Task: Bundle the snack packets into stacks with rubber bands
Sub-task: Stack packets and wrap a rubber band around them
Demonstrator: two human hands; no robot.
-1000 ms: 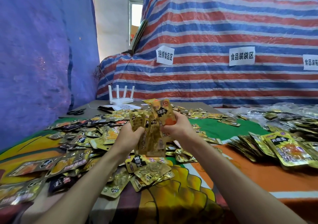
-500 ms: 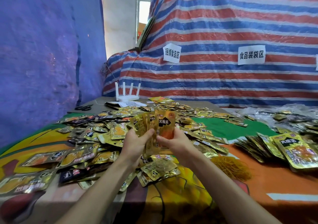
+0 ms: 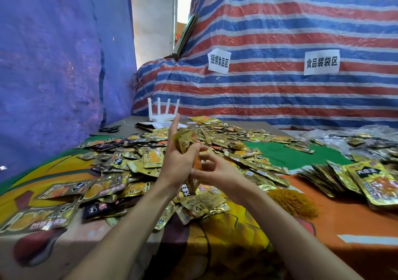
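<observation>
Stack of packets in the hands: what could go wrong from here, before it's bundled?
The stack of packets is held upright and the left hand has its index finger sticking out, so the grip looks partial; packets may slip out.
Dropped ones would land among the loose packets directly below and mix in.
I can see no band on the stack; the rubber bands lie off to the right, so the right hand might have to let go.

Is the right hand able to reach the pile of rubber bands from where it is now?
Probably yes. The pile of rubber bands lies just right of the right hand, with nothing between them. But that hand must first let go of the stack of packets, which the left hand also holds.
</observation>
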